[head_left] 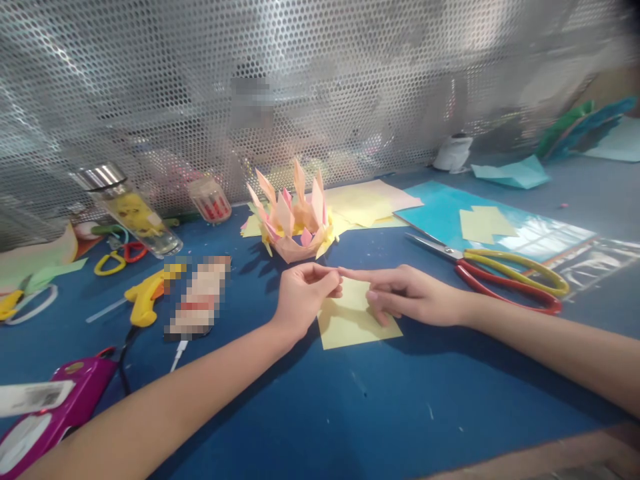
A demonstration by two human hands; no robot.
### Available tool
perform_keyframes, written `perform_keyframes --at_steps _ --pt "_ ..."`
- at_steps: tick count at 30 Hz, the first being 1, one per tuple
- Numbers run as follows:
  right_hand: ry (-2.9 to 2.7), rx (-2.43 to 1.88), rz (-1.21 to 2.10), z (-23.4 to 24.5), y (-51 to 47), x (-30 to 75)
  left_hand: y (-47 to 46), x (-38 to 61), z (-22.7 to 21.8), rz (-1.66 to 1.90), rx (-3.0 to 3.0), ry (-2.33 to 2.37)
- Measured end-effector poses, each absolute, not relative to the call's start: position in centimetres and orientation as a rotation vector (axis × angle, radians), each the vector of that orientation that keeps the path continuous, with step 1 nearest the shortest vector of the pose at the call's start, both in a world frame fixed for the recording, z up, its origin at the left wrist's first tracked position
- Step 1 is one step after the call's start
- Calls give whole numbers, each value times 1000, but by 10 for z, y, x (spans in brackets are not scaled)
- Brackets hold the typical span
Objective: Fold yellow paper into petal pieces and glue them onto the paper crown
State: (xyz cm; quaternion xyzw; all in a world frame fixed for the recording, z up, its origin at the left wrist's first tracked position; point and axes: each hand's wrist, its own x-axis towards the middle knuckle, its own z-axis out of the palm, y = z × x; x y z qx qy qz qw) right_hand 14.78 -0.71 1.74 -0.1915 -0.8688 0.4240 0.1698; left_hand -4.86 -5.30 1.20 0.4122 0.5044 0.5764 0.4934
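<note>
My left hand [306,297] is closed in a pinch at the far left corner of a square sheet of pale yellow paper [357,327]; the pinched corner is hidden by the fingers. My right hand [410,293] stretches its index finger along the far edge, its tip meeting the left fingertips. Its thumb and other fingers hang loosely over the paper's right side. Just beyond the hands stands a folded paper flower [293,227] with upright peach petals, pink inner points and yellow lower petals.
Scissors [510,273] with red and yellow handles lie right, by a blue pack [480,207]. Left are a yellow glue gun [150,293], a blurred-out phone-like item [200,297], a glass bottle [135,210] and a purple device [65,400]. A perforated metal panel [320,87] rises behind.
</note>
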Motion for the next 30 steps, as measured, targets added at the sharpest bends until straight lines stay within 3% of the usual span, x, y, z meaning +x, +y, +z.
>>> perform_keyframes --at_steps 16,24,30 --pt "-2588 -378 615 24 -4 150 -52 -49 13 1410 1113 1124" --pt "-2204 -566 1153 19 -3 150 -57 -48 13 1318 1250 1038" --pt "-2172 -577 1358 20 -4 149 -60 -49 14 1328 1322 1139"
